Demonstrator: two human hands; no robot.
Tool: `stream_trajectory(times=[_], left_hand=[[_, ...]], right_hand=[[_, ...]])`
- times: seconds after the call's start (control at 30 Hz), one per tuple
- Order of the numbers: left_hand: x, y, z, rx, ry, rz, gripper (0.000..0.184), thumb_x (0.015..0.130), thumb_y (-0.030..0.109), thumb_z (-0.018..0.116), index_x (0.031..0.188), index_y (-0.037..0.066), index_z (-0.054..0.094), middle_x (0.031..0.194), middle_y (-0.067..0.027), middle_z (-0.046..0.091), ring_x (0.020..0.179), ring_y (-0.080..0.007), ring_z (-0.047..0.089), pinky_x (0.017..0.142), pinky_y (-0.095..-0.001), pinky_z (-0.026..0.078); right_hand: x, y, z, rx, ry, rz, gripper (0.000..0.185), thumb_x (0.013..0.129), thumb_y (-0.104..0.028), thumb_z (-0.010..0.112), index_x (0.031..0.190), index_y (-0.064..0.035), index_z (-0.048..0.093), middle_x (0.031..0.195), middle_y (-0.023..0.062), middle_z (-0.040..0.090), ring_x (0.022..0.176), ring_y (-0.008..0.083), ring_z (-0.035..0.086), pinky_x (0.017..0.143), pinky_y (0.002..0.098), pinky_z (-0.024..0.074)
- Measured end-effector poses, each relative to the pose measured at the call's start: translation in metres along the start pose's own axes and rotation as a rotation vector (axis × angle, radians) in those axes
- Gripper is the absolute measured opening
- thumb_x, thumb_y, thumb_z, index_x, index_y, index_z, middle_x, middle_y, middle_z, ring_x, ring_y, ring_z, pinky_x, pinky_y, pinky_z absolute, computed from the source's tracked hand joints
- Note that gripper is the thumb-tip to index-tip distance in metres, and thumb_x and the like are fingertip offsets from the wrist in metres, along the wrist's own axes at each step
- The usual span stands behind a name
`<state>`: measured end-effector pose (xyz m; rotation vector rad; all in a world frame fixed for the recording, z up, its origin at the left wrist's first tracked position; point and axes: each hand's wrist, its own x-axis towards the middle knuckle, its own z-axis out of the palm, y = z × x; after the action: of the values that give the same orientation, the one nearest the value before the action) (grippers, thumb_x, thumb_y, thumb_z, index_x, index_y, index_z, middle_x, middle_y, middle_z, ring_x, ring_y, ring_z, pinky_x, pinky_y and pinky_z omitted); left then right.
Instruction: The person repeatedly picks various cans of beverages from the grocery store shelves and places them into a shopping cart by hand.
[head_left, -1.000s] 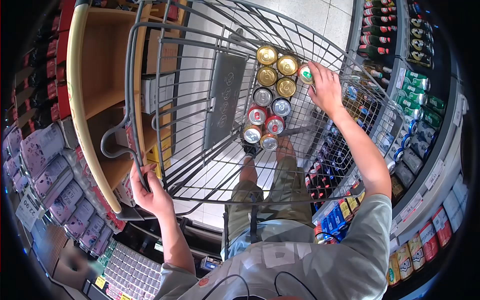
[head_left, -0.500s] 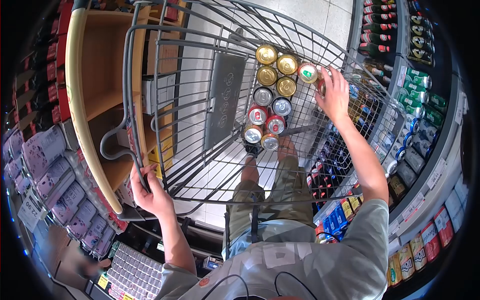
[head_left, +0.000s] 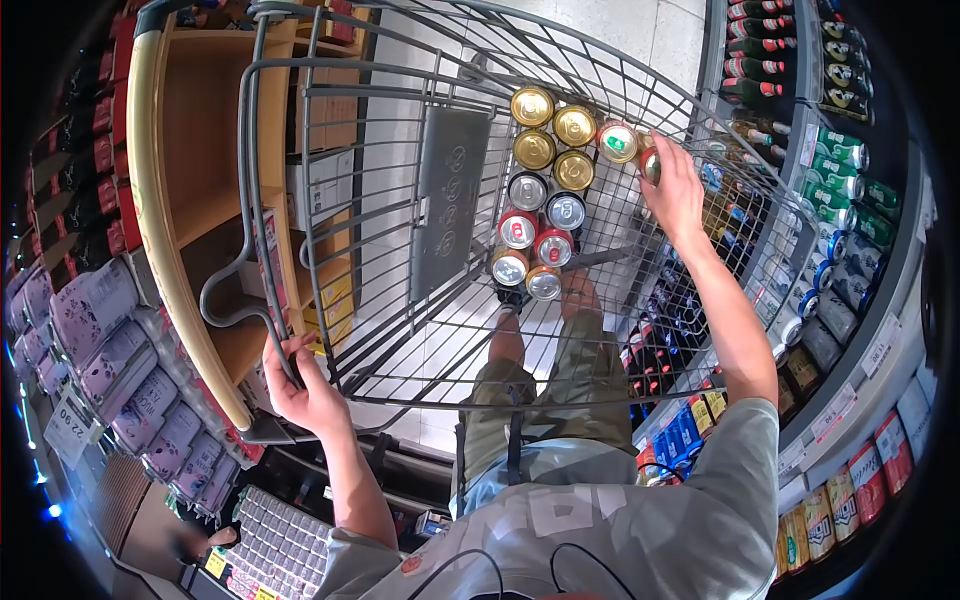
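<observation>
Right grip (head_left: 675,190), closed round one can (head_left: 651,167), just beside the green-tabbed can (head_left: 618,143) inside the wire cart (head_left: 447,205); left grip (head_left: 309,392), farther off, curled on the cart's rim.

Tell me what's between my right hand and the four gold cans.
In the head view: a green-marked can, then another can touching your right hand.

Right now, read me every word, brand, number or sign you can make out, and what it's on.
"22.90": price sign by the purple packs.
Shirt: large letters, too distorted to read surely.
Cart panel: round symbols, no legible words.
Too small or blurred: cans in the cart, price tags at right, shelved cans and bottles.
</observation>
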<state>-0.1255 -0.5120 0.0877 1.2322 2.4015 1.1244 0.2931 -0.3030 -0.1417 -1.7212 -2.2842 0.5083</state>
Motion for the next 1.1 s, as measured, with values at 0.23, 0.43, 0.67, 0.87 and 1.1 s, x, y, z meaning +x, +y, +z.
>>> stream_trajectory(times=[0.23, 0.43, 0.67, 0.87, 1.1], left_hand=[[0.000, 0.002, 0.000, -0.005, -0.010, -0.011, 0.023, 0.099, -0.002, 0.051, 0.120, -0.010, 0.058, 0.133, -0.0260, 0.061, 0.097, -0.0174, 0.069, 0.081, -0.0258, 0.053], [-0.001, -0.003, -0.004, 0.018, -0.019, 0.007, 0.024, 0.099, -0.002, 0.051, 0.121, -0.010, 0.057, 0.133, -0.0259, 0.061, 0.099, -0.0184, 0.068, 0.085, -0.0265, 0.053], [0.001, 0.007, 0.003, -0.020, 0.035, -0.037, 0.011, 0.093, -0.005, 0.052, 0.100, -0.007, 0.060, 0.124, -0.0234, 0.066, 0.098, -0.0221, 0.068, 0.092, -0.0349, 0.053], [0.002, 0.012, 0.006, -0.035, 0.042, -0.024, 0.012, 0.093, -0.006, 0.052, 0.101, -0.007, 0.060, 0.123, -0.0232, 0.066, 0.095, -0.0212, 0.068, 0.092, -0.0343, 0.052], [0.001, 0.010, 0.004, -0.007, 0.042, -0.036, 0.013, 0.093, -0.006, 0.052, 0.102, -0.007, 0.061, 0.122, -0.0223, 0.067, 0.093, -0.0207, 0.068, 0.091, -0.0342, 0.052]], right_hand=[[0.003, 0.002, 0.000, -0.015, 0.002, -0.013, 0.087, 0.067, -0.005, 0.083, 0.145, -0.0092, 0.044, 0.134, 0.0134, 0.055, 0.123, 0.0329, 0.053, 0.103, 0.0426, 0.0463], [0.003, -0.001, 0.000, -0.042, -0.022, -0.015, 0.089, 0.067, -0.008, 0.085, 0.146, -0.0102, 0.043, 0.136, 0.0122, 0.053, 0.125, 0.0319, 0.051, 0.104, 0.0429, 0.0432], [0.001, 0.000, 0.002, -0.036, -0.027, 0.014, 0.090, 0.069, -0.012, 0.086, 0.148, -0.0127, 0.042, 0.137, 0.0122, 0.051, 0.128, 0.0320, 0.050, 0.104, 0.0433, 0.0424], [-0.003, 0.003, 0.005, -0.045, -0.039, 0.042, 0.091, 0.070, -0.016, 0.086, 0.149, -0.0146, 0.041, 0.141, 0.0129, 0.048, 0.130, 0.0322, 0.048, 0.104, 0.0440, 0.0423], [-0.007, 0.002, 0.005, -0.076, -0.044, 0.075, 0.093, 0.070, -0.017, 0.086, 0.150, -0.0152, 0.039, 0.145, 0.0137, 0.045, 0.132, 0.0331, 0.046, 0.105, 0.0446, 0.0425]])
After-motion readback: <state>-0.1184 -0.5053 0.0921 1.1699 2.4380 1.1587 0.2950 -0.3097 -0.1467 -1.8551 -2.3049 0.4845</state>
